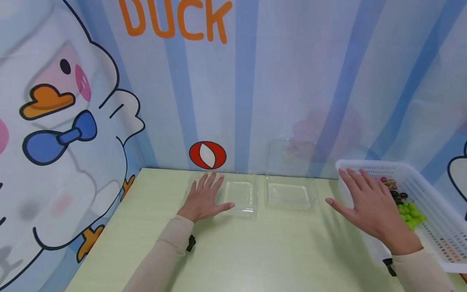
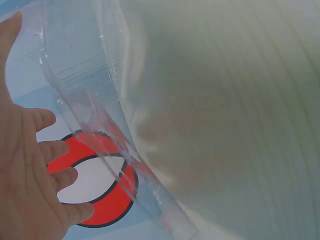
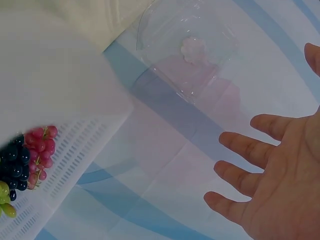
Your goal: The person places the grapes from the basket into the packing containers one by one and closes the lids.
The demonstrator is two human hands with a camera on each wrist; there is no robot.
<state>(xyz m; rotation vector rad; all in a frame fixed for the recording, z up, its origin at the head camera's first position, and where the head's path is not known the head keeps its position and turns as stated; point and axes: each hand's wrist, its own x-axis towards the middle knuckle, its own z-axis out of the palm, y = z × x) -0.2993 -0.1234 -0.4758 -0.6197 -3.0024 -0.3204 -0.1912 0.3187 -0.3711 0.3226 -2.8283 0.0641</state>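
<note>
Fingers spread, my left hand hovers over the left part of a clear plastic clamshell box near the table's back edge. In the left wrist view that hand is seen palm-on, with clear plastic beside its fingertips. A second clear box stands to the right, its transparent lid raised against the backdrop. My right hand, also spread and holding nothing, is over the left side of a white plastic basket. Inside lie green grapes, black grapes and pinkish-red grapes, partly hidden by the hand.
A pale wood-grain table carries the boxes and the basket. Directly behind it hangs a blue striped backdrop with a printed duck on the left. The basket stands at the table's right side, its slotted walls higher than the boxes' bases.
</note>
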